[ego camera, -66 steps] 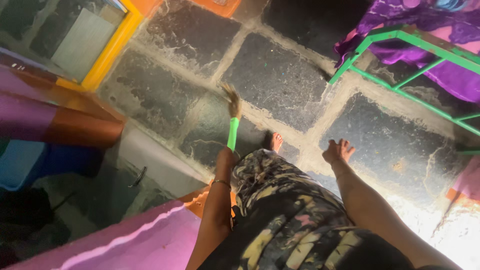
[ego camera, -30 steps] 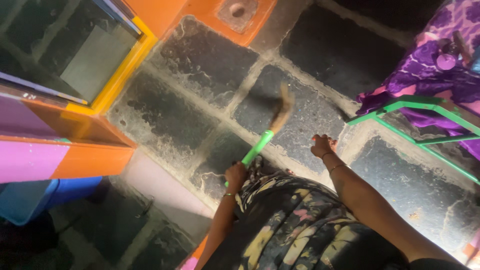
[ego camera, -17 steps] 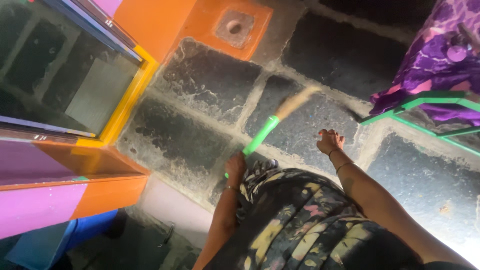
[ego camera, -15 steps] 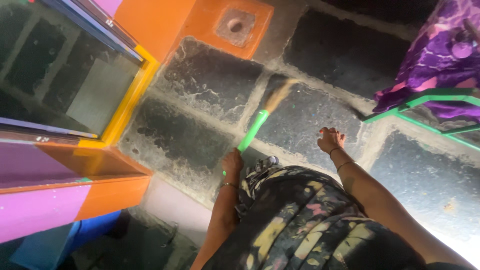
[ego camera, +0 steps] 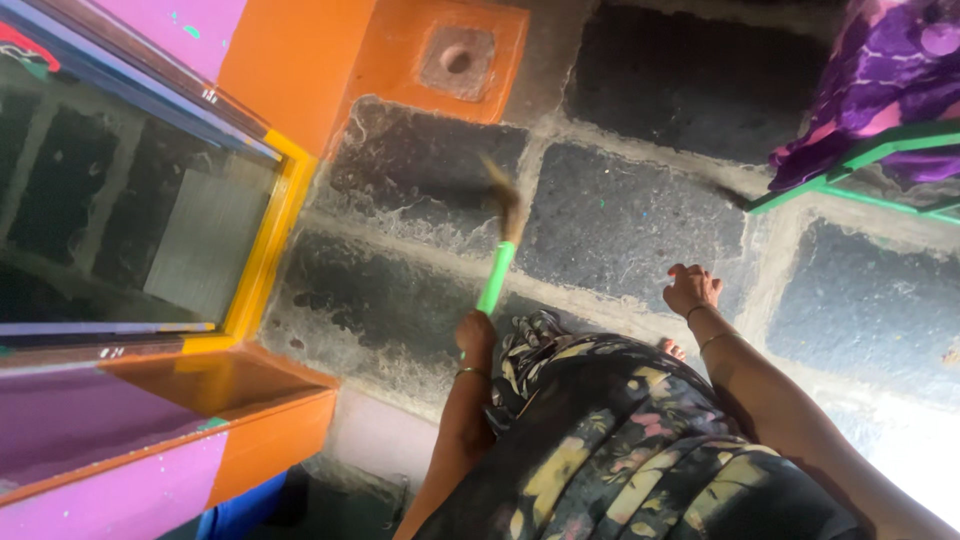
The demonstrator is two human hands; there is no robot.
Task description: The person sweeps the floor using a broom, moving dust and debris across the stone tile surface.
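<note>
My left hand (ego camera: 476, 335) grips the green handle of a short broom (ego camera: 497, 274). Its straw-coloured bristles (ego camera: 507, 200) are blurred and brush the dark stone floor (ego camera: 630, 215) ahead of me. My right hand (ego camera: 692, 290) hangs free over the floor with its fingers loosely spread and nothing in it; bangles circle the wrist. A dark floral garment (ego camera: 620, 440) covers my legs, and the toes of one bare foot (ego camera: 672, 349) peek out beside its edge.
An orange and yellow door frame (ego camera: 270, 215) with a dark glass panel (ego camera: 120, 210) stands at the left, above a pink and orange step (ego camera: 170, 470). A green metal frame (ego camera: 860, 165) draped in purple cloth (ego camera: 880, 70) fills the upper right. An orange floor block (ego camera: 450, 60) lies ahead.
The broom has swept from right to left across the stone slabs, bristles now pointing up-left. My view has shifted right and closer to the door frame. My right hand stayed empty.
</note>
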